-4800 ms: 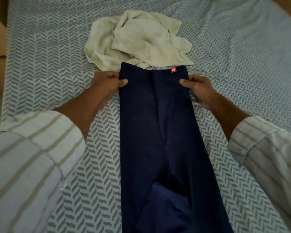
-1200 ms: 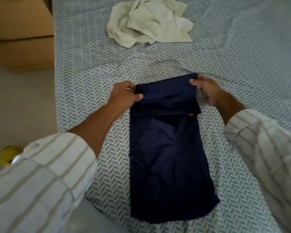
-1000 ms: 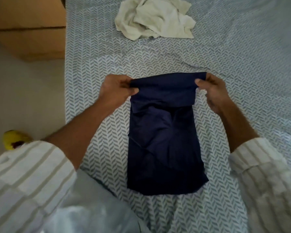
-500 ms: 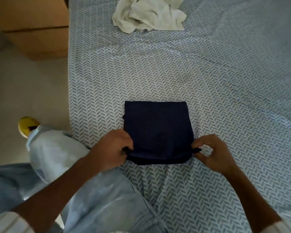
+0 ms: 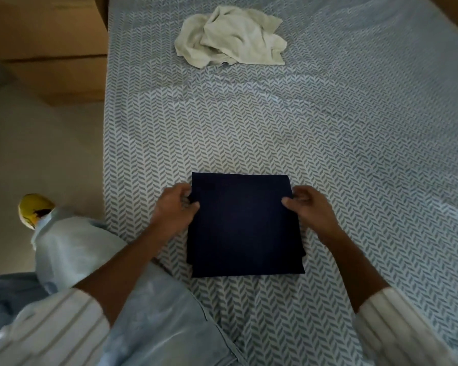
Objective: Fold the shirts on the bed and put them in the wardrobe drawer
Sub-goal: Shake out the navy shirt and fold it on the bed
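A navy shirt point(image 5: 245, 225) lies folded into a compact square near the front edge of the bed point(image 5: 354, 143). My left hand point(image 5: 176, 210) grips its left edge near the far corner, thumb on top. My right hand point(image 5: 310, 210) pinches the right edge at the same height. A crumpled cream shirt point(image 5: 230, 39) lies unfolded at the far middle of the bed, well apart from both hands.
The bed carries a grey-and-white herringbone sheet. A wooden cabinet point(image 5: 48, 43) stands at the upper left beside the bed, with bare floor point(image 5: 37, 159) below it. My knee in light jeans point(image 5: 111, 260) leans at the bed's edge, a yellow shoe point(image 5: 35, 210) behind.
The long navy shirt was folded over toward me into a square. Since half a second ago both hands slid from its near corners up to the sides near the far corners.
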Motion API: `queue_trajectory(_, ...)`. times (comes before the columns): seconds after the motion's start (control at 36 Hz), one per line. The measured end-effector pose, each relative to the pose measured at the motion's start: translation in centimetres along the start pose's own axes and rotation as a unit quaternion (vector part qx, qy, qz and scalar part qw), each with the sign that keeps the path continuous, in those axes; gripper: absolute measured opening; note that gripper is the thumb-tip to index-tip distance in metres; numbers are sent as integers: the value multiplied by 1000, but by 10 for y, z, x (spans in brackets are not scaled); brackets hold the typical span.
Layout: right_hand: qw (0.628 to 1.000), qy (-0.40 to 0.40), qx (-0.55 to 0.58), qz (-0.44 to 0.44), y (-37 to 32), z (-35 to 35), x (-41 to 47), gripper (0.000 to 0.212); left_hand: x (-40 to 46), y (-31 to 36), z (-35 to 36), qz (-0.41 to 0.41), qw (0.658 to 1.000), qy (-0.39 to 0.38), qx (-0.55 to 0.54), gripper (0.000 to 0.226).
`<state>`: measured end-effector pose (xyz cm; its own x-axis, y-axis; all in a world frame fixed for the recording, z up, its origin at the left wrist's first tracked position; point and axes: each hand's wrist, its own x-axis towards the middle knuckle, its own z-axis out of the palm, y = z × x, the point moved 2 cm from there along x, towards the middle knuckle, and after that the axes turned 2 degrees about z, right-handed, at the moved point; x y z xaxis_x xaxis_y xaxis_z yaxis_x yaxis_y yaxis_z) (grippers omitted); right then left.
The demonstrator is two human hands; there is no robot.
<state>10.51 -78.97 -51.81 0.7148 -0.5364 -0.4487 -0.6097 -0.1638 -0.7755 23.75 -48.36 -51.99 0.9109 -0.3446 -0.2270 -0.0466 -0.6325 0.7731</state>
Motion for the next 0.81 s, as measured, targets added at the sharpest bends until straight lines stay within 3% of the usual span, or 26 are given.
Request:
queue_trajectory(0.06, 998, -16, 48, 44, -10, 5, 23, 57, 16, 1, 2, -81, 994, -5, -66, 49)
queue_trajectory(0.11, 996, -36, 55, 58, -19, 8, 37, 53, 29, 3, 4, -122, 988, -29, -93, 60)
queue_trajectory(0.19, 990, -90, 66, 87, -23, 11, 45, 42, 39, 7, 8, -148, 974, -97, -143, 62)
queue_trajectory(0.28, 983, -138, 54, 110, -20, 9, 49, 53, 48, 7, 11, -158, 961, -156, -165, 62)
queue_trajectory(0.39, 977, -166, 43, 130, -22, 7, 52, 58, 59, -5, 13, -169, 961, -199, -88, 123)
queue_trajectory(0.42, 976, -170, 48, 130, -22, 6, 51, 55, 58, -7, 15, -157, 963, -200, -93, 120)
queue_trajectory(0.5, 975, -174, 67, 118, -20, 3, 46, 46, 42, 10, 10, -106, 962, -191, -162, 57)
queue_trajectory(0.53, 976, -173, 75, 113, -20, 2, 44, 43, 39, 11, 10, -93, 960, -190, -184, 49)
queue_trajectory(0.81, 980, -185, 74, -11, -98, -7, 24, 43, 48, 37, -40, -47, 953, -105, -281, 40)
